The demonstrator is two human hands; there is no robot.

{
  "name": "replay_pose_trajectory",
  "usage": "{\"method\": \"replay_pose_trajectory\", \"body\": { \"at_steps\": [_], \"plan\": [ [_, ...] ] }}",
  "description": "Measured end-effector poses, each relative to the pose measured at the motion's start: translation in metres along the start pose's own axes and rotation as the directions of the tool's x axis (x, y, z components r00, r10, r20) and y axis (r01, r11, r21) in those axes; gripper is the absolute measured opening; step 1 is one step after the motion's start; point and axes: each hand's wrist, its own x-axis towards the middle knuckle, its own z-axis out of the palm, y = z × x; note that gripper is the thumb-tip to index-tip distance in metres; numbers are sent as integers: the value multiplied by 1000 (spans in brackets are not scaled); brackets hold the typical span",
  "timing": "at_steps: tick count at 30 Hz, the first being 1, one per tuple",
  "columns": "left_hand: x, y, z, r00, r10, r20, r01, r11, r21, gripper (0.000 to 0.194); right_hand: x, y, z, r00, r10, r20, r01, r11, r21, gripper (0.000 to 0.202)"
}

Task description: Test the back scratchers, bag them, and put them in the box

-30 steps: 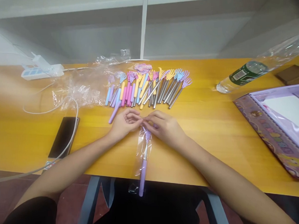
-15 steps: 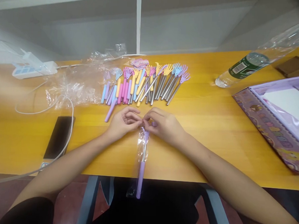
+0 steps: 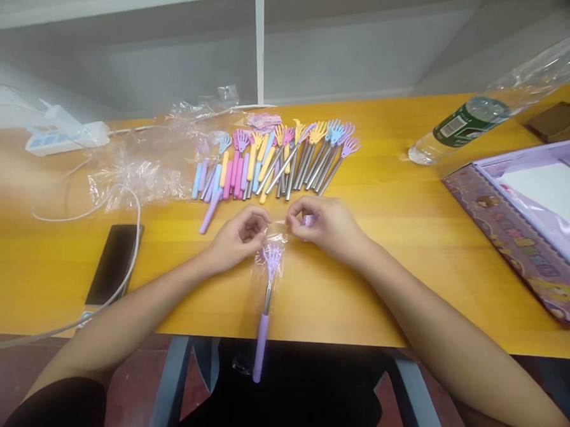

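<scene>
A purple back scratcher (image 3: 262,340) with a claw-shaped head and metal rod lies inside a clear plastic bag (image 3: 257,277), its handle reaching past the table's front edge. With thumb and fingers closed, my left hand (image 3: 238,238) pinches the top of the bag at its left corner. Just right of the bag's mouth, my right hand (image 3: 329,232) is closed in a pinch; a thin pale strip (image 3: 279,222) shows at its fingertips. A small purple piece (image 3: 308,220) shows within the curl of that hand, mostly hidden.
Several colourful back scratchers and loose handles (image 3: 242,173) lie beyond my hands. Crumpled clear bags (image 3: 144,168), a power strip (image 3: 69,137), a white cable (image 3: 134,256) and a dark phone (image 3: 113,265) are left. A water bottle (image 3: 461,130) and a purple printed box (image 3: 513,244) are right.
My hands have moved apart, the right one shifting rightward from the bag's mouth. The back scratcher's head now shows more fully below the bag's top.
</scene>
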Motion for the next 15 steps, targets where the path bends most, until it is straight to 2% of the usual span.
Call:
{"method": "replay_pose_trajectory", "body": {
  "at_steps": [5, 9, 12, 15],
  "plan": [
    [-3, -1, -5, 989, 26, 148, -35, 998, 61, 30, -1, 0, -2, 999, -24, 36, 23, 1000, 20, 6],
    [-4, -1, -8, 978, 37, 207, -76, 980, 181, 46, -3, 0, 0, 995, -47, 83, 41, 997, 65, 5],
    [-3, -2, -8, 983, 21, 184, -59, 978, 201, 54, -3, 1, 2, 993, -38, 111, 27, 995, 99, 7],
    [-2, -3, -6, 994, -20, 105, 9, 994, 107, 53, -2, 4, 4, 995, 33, 95, -49, 984, 172, 16]
  ]
}}
